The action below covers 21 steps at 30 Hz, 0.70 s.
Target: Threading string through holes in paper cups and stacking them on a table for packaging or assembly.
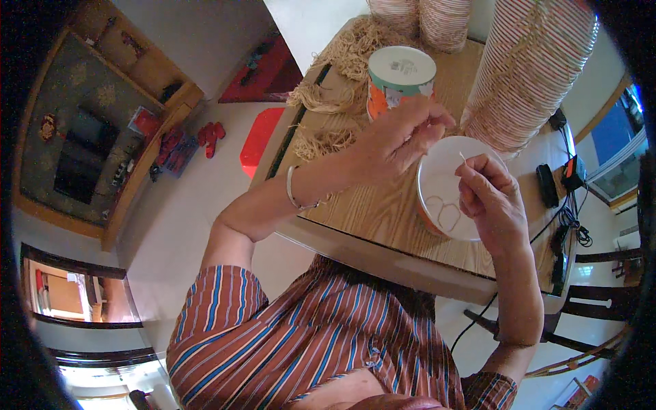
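Observation:
A white paper cup (pixel 444 188) lies tilted over the wooden table (pixel 383 212), its open mouth toward me, with loops of pale cord inside. My right hand (pixel 488 201) grips its right rim and pinches a thin cord end at the top. My left hand (pixel 400 140) is closed on the same thin cord just above the cup's left rim; a bracelet sits on that wrist. Behind my left hand stands another cup (pixel 400 82), upside down, with orange and green print.
Tall stacks of nested paper cups (pixel 529 68) lean along the table's far right, more at the back (pixel 444 20). A pile of straw-coloured cord (pixel 342 75) lies at the far left. Black chargers and cables (pixel 557 184) sit at the right edge. A red stool (pixel 260 140) stands on the floor.

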Tool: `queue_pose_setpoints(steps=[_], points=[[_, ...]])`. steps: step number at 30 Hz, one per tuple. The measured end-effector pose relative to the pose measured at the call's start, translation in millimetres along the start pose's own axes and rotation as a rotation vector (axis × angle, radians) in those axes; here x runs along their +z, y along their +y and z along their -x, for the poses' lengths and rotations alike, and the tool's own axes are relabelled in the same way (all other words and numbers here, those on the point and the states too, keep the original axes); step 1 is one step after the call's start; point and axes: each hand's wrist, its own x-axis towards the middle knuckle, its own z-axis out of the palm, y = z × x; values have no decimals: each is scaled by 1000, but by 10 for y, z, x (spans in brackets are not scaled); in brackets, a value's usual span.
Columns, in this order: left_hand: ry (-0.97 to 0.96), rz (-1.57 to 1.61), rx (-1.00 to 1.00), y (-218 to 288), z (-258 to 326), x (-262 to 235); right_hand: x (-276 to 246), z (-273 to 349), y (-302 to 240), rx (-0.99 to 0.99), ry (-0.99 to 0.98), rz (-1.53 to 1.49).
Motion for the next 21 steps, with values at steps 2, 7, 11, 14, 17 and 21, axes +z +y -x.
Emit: queue_pose_setpoints(steps=[2,7,11,14,17,21], points=[[12,19,111,4,37,18,2,7,-2,18,-18,-54],[-134,-107,330,35,-14,38,28,6,-7,57,-87,-164],[-103,-147,434,-68,-38,91,70,10,-24,79,-85,-151],[-52,-182,430,-31,-49,77,84,5,-19,99,-73,-134],[-170,-240,269,-9,-16,4,63,-5,-3,90,-71,-103],[-195,-39,81,87,-27,21,48,-20,31,62,-81,-25]])
